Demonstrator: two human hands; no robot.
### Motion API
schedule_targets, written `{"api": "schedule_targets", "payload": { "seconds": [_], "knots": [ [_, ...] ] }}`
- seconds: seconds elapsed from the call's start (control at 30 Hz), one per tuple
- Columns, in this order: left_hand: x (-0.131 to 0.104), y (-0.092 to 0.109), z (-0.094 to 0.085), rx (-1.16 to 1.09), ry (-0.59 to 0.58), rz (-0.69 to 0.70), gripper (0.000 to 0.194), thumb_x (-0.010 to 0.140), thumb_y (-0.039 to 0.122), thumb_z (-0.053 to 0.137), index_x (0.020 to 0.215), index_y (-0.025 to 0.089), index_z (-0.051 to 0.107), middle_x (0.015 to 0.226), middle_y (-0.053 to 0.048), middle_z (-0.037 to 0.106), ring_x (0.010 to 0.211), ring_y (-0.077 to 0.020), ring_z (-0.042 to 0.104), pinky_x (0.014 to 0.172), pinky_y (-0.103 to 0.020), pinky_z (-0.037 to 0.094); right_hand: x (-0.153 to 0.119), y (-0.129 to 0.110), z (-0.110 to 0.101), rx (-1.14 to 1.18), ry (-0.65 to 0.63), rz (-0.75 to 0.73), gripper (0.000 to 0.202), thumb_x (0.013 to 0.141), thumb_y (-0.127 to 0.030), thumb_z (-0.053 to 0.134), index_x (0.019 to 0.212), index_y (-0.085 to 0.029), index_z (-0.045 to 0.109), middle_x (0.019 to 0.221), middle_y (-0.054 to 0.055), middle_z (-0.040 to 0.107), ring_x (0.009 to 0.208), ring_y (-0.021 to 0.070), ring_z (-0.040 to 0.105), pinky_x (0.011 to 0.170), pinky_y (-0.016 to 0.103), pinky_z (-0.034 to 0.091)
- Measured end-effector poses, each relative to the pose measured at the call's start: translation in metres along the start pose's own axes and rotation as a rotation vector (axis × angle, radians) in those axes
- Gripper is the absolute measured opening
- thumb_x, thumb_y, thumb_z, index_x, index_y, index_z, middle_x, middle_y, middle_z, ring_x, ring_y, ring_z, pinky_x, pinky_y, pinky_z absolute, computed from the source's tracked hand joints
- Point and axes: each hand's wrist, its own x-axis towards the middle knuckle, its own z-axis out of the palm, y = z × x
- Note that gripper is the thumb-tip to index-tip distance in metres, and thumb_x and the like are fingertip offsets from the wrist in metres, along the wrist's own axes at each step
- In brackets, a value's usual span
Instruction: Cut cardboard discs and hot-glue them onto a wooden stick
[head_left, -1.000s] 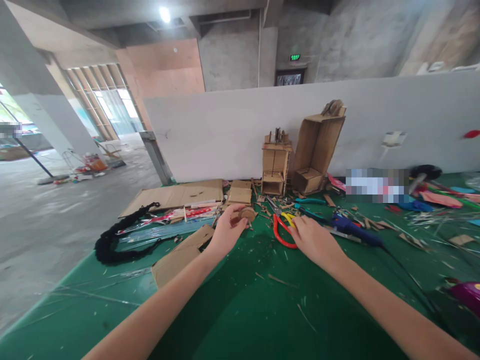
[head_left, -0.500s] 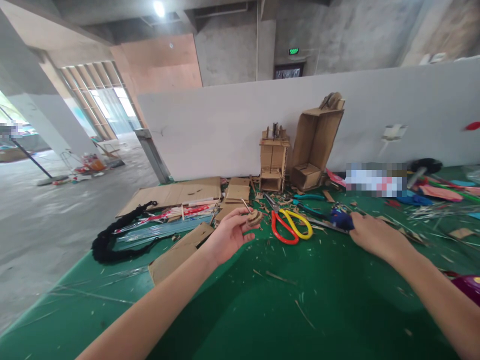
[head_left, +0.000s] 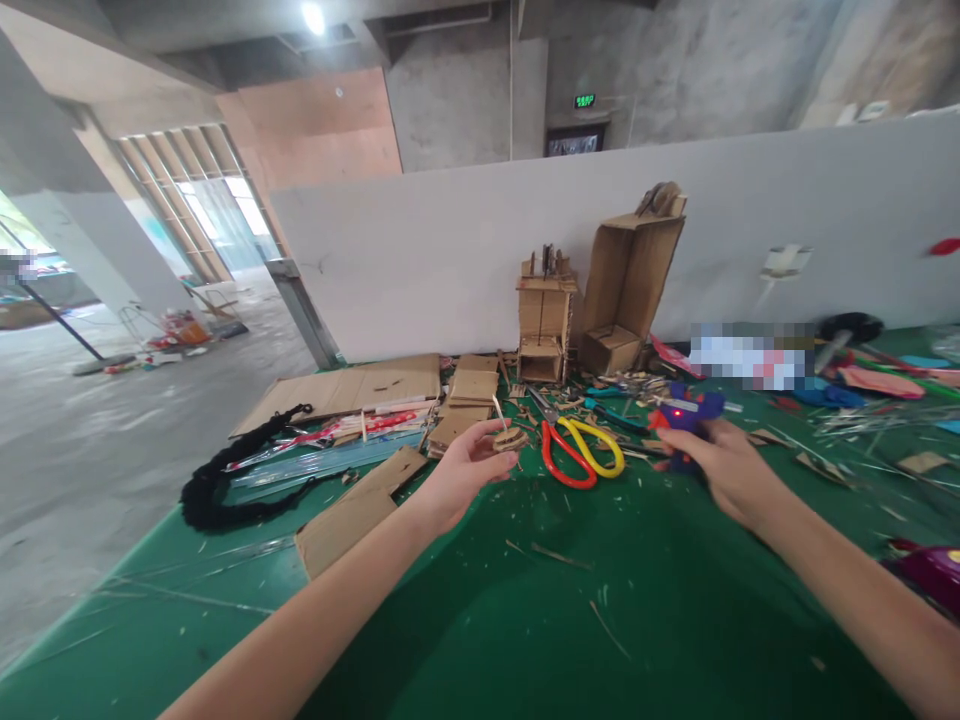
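My left hand point(head_left: 466, 468) pinches a small round cardboard disc point(head_left: 510, 439) with a thin pale stick rising from it. To the right, my right hand point(head_left: 724, 462) is wrapped round a dark blue glue gun point(head_left: 691, 408) with a lit red light and a clear glue stick poking out behind. Its nozzle points left, apart from the disc. Between the hands lie scissors point(head_left: 581, 452) with one red and one yellow handle. Behind them stand a small cardboard frame point(head_left: 544, 320) with discs on top and a taller open cardboard box point(head_left: 637, 285).
On the left of the green table point(head_left: 480, 620) lie black yarn point(head_left: 217, 505), clear plastic strips point(head_left: 322, 462) and cardboard sheets point(head_left: 352, 395). Teal-handled pliers point(head_left: 619, 415) and cardboard scraps lie behind the scissors. A purple object point(head_left: 934, 572) sits at the right edge. A white partition point(head_left: 420, 270) closes the back.
My right hand has lifted the glue gun off the table and turned it so that its nozzle faces left. My left hand has tilted the disc slightly, its stick now more upright.
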Motion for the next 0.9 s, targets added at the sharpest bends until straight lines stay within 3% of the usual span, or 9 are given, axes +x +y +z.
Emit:
{"api": "schedule_targets", "payload": {
  "seconds": [0.03,0.13,0.27,0.43,0.6,0.67,0.8,0.9],
  "knots": [
    [-0.001,0.001,0.001,-0.014,-0.008,-0.014,0.044,0.067,0.02,0.074,0.109,0.02,0.058,0.103,-0.006,0.058,0.088,-0.0176,0.062,0.072,-0.029,0.05,-0.007,-0.002,0.01,0.241,-0.103,0.056,0.016,0.073,-0.034,0.061,0.081,-0.02,0.057,0.064,0.0,0.051,0.063,0.019,0.056,0.055,0.034,0.054],
    [-0.002,0.001,0.003,-0.037,-0.028,-0.048,0.043,0.066,0.024,0.075,0.105,0.019,0.057,0.114,-0.009,0.054,0.087,-0.0214,0.065,0.07,-0.036,0.054,-0.026,-0.007,0.037,0.37,-0.208,0.089,0.023,0.071,-0.039,0.066,0.08,-0.019,0.061,0.063,0.0,0.054,0.061,0.0176,0.056,0.053,0.036,0.056],
    [0.003,-0.008,0.0,0.026,0.004,0.011,0.044,0.065,0.025,0.075,0.105,0.017,0.058,0.104,-0.008,0.06,0.077,-0.0158,0.063,0.061,-0.028,0.054,-0.04,-0.01,0.053,0.491,-0.39,0.083,0.03,0.074,-0.039,0.066,0.095,-0.018,0.064,0.085,0.007,0.066,0.078,0.0217,0.062,0.056,0.035,0.056],
    [0.009,-0.019,-0.004,0.119,0.05,0.105,0.038,0.064,0.021,0.075,0.099,0.014,0.063,0.095,-0.007,0.067,0.075,-0.0149,0.063,0.062,-0.024,0.051,-0.044,-0.01,0.055,0.354,-0.426,-0.035,0.03,0.08,-0.04,0.062,0.097,-0.015,0.065,0.055,-0.001,0.059,0.051,0.0131,0.053,0.056,0.03,0.048],
    [0.007,-0.014,0.0,0.115,0.238,0.035,0.071,0.063,0.016,0.076,0.126,0.014,0.042,0.078,-0.006,0.069,0.075,-0.0199,0.067,0.062,-0.029,0.053,-0.048,-0.014,0.059,0.242,-0.427,-0.038,0.033,0.074,-0.045,0.065,0.089,-0.016,0.066,0.076,0.003,0.064,0.049,0.0098,0.048,0.049,0.027,0.044],
    [0.006,-0.012,0.001,0.141,0.259,0.006,0.074,0.063,0.015,0.076,0.127,0.015,0.038,0.078,-0.005,0.069,0.072,-0.0209,0.068,0.056,-0.029,0.054,-0.049,-0.015,0.06,0.167,-0.432,-0.039,0.032,0.074,-0.046,0.064,0.089,-0.017,0.066,0.069,0.002,0.061,0.05,0.0109,0.048,0.05,0.027,0.045],
    [0.006,-0.014,0.0,0.16,0.239,0.007,0.06,0.067,0.019,0.074,0.117,0.018,0.04,0.086,-0.007,0.068,0.065,-0.0203,0.068,0.05,-0.03,0.055,-0.051,-0.015,0.062,0.062,-0.447,-0.064,0.026,0.076,-0.044,0.061,0.084,-0.019,0.065,0.057,-0.002,0.055,0.048,0.0126,0.049,0.048,0.027,0.045],
    [0.008,-0.017,-0.001,0.169,0.247,0.048,0.047,0.066,0.02,0.074,0.101,0.016,0.044,0.078,-0.006,0.068,0.063,-0.0186,0.067,0.052,-0.03,0.055,-0.051,-0.017,0.064,0.031,-0.47,-0.09,0.026,0.077,-0.044,0.059,0.084,-0.02,0.064,0.056,-0.001,0.055,0.047,0.0134,0.05,0.047,0.028,0.046]
  ]
}}
